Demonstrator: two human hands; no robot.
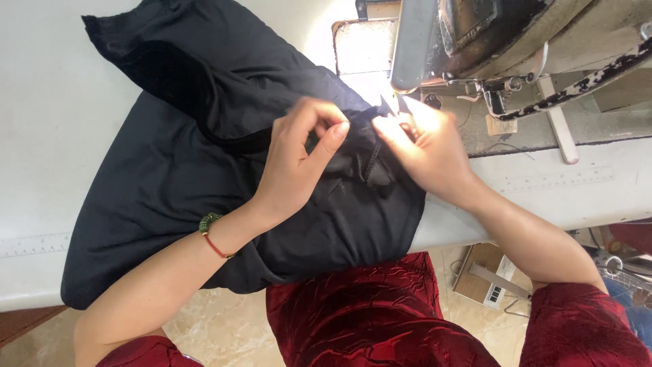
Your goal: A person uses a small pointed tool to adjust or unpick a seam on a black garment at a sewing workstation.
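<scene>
Both hands work close together: the left hand (299,160) pinches a fold of the black garment (176,183) while the right hand (424,146) grips small snips at its seam, the cloth lying crumpled over the bench's (41,102) near edge.

Single head view: you look steeply down, close in, over your lap at the white table (41,122) edge; sewing machine (516,41) upper right.
</scene>
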